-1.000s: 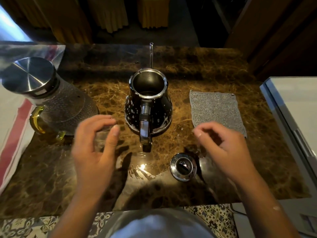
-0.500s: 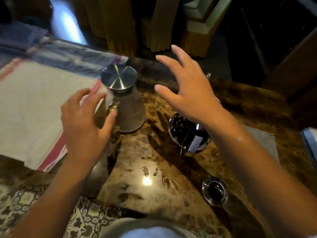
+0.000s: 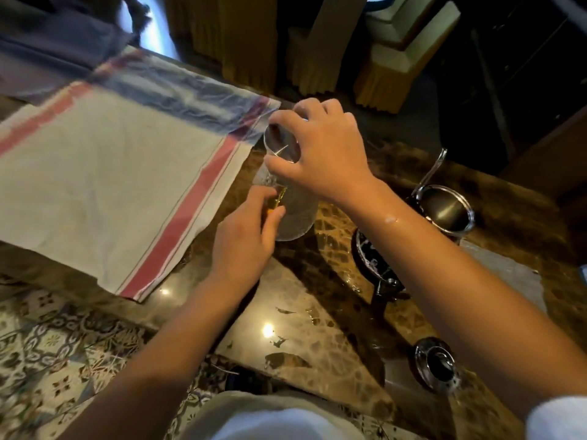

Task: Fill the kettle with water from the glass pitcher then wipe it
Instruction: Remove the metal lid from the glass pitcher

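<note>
No text, label, brand, number or sign can be read anywhere in the head view; the striped cloth (image 3: 111,173) carries only red and blue bands; the kettle (image 3: 444,211), its loose lid (image 3: 436,365) and the glass pitcher (image 3: 295,211) show no legible marking; the floor tiles (image 3: 57,350) bear a pattern, no letters.

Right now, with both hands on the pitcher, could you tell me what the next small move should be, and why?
Probably take off the metal lid: the right hand grips it, the left hand holds the yellow handle, and the kettle already stands open.
</note>
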Available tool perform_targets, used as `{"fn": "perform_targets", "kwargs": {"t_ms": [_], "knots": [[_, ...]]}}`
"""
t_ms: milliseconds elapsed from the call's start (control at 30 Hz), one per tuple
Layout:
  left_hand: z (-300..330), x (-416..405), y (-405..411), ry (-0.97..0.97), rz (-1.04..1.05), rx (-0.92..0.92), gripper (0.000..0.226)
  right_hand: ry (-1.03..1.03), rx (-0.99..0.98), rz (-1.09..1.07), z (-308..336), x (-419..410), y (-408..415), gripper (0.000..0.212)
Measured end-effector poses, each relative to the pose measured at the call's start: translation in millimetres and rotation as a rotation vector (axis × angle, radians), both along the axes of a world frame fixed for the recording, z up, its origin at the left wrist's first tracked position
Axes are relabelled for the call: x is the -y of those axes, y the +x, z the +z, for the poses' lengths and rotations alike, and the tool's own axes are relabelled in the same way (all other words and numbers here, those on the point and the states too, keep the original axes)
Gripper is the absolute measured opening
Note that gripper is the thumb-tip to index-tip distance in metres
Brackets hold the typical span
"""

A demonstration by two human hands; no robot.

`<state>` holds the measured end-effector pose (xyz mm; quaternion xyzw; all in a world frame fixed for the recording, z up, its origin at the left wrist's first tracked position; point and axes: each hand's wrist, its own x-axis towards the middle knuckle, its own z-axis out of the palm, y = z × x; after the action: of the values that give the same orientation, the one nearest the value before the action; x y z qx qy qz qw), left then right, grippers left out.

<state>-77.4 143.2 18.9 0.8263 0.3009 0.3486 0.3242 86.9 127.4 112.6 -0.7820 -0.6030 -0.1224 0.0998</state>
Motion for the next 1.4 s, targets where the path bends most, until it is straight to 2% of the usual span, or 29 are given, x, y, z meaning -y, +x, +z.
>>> {"fn": "perform_targets", "kwargs": {"t_ms": [200,500,633,733,833,967,1067,1200,1400], "knots": [[-8.3,-8.6,3.5,0.083,-0.058,0.021,0.022,-0.003,-0.047,-0.053,-16.2,-9.2,3.7,0.069],[-9.3,-11.2,5.7,0.018,-0.109,0.066,0.025,-0.042,-0.287,0.077,-6.3,-12.3,19.8,0.064],[-11.1,-6.1,8.3,-0.015,-0.133,0.094,0.025,0.014,-0.480,0.133,-4.9,-9.8,24.5,0.055],[-9.6,-5.6,8.5,-0.006,-0.140,0.114,0.027,0.057,-0.708,0.110,0.7,-8.3,29.0,0.046],[-11.9,-7.4,9.5,-0.013,-0.138,0.121,0.027,0.077,-0.825,0.094,3.4,-9.5,33.6,0.042],[-15.0,-6.7,9.1,-0.007,-0.139,0.139,0.029,0.315,-1.078,0.033,3.1,-1.9,31.1,0.042],[-18.6,-7.4,10.4,-0.034,-0.152,0.164,0.029,0.430,-1.064,-0.019,3.9,7.9,23.1,0.041],[-25.0,-4.6,15.8,-0.150,-0.173,0.258,0.024,0.422,-0.958,-0.007,10.5,31.6,9.0,0.045],[-25.4,-0.4,18.1,-0.296,-0.215,0.348,0.022,0.443,-0.967,-0.043,11.8,106.3,-22.1,0.073]]}}
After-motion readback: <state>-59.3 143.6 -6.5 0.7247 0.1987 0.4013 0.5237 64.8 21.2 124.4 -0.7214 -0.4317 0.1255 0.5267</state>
